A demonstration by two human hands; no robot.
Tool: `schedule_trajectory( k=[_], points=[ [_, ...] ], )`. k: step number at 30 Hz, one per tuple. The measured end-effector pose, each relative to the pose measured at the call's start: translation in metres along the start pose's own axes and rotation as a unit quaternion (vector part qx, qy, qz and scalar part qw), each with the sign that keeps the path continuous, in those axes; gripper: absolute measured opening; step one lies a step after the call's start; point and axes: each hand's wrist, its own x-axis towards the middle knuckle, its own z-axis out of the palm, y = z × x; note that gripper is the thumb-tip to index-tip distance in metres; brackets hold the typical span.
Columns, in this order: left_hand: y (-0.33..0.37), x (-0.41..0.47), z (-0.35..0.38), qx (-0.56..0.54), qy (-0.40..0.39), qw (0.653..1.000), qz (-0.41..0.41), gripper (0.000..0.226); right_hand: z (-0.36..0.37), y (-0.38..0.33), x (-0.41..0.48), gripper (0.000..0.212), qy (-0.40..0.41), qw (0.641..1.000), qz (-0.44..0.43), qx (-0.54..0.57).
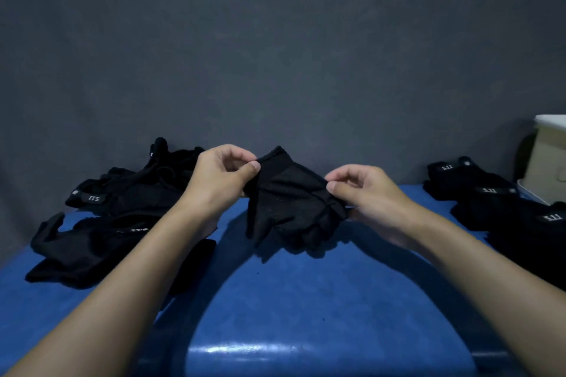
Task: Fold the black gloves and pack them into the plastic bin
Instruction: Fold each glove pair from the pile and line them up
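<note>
A black glove (pixel 291 202) hangs between two bare hands, just above a blue tabletop (pixel 291 300). The left hand (pixel 220 177) pinches the glove's upper left corner at the cuff between thumb and curled fingers. The right hand (pixel 367 190) pinches its right edge the same way. The pinched edge runs across the view, sloping down from left to right. The glove's long axis drops from that edge towards the person, its finger ends dangling close to the tabletop (whether they touch it cannot be told). The hands are about equally near the glove, one on each side, so a fold would likely carry one side across to the other.

Left of the held glove, a loose heap of gloves (pixel 116 217) lies on the tabletop, partly behind the left forearm. Well to the right of it, a second group of gloves (pixel 505 208) lies more neatly, showing small white labels. Beyond those, farthest from the held glove, a pale plastic bin (pixel 548 156) is cut off by the frame's right edge, and its inside is hidden. The black fabric blurs together in the dim light, so the gloves cannot be counted.
</note>
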Motion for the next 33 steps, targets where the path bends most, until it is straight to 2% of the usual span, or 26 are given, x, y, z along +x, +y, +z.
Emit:
schedule_trajectory(
  k=[4,7,11,13,16,20,23,25,27,30,33],
  points=[
    [0.001,-0.001,0.010,-0.118,-0.065,0.986,-0.103,0.008,-0.009,0.005,0.002,0.013,0.025,0.999,-0.017,-0.044],
    [-0.001,-0.003,0.014,-0.094,-0.140,0.974,-0.149,0.024,-0.008,0.008,0.002,0.013,0.013,0.998,-0.023,-0.061],
    [-0.005,-0.008,0.017,-0.063,-0.154,0.976,-0.142,0.027,-0.009,0.008,0.002,0.007,0.016,0.999,-0.030,-0.018],
    [-0.005,-0.007,0.016,-0.066,-0.132,0.982,-0.121,0.029,-0.012,0.010,0.000,0.022,-0.042,0.998,0.024,0.029],
    [-0.007,-0.007,0.013,-0.079,-0.103,0.987,-0.094,0.027,-0.013,0.014,-0.003,0.040,-0.100,0.992,0.075,0.011],
    [-0.017,-0.008,0.009,-0.033,-0.111,0.990,-0.078,0.019,-0.009,0.018,0.007,0.043,-0.005,0.996,0.079,0.040],
    [-0.029,-0.005,0.003,0.041,-0.105,0.991,-0.071,0.012,-0.007,0.020,0.014,0.048,0.070,0.996,0.050,0.032],
    [-0.035,-0.006,-0.003,0.218,-0.122,0.968,-0.012,0.013,-0.006,0.023,0.014,0.043,0.081,0.994,0.021,-0.063],
    [-0.038,-0.012,-0.006,0.376,-0.156,0.912,0.045,0.025,-0.004,0.026,0.010,0.029,0.048,0.989,-0.005,-0.140],
    [-0.035,-0.018,-0.008,0.420,-0.201,0.882,0.077,0.025,0.004,0.029,0.006,0.018,-0.026,0.983,-0.027,-0.180],
    [-0.036,-0.021,-0.010,0.468,-0.231,0.847,0.096,0.026,0.014,0.034,0.004,0.026,-0.078,0.968,-0.033,-0.235]
  ],
)
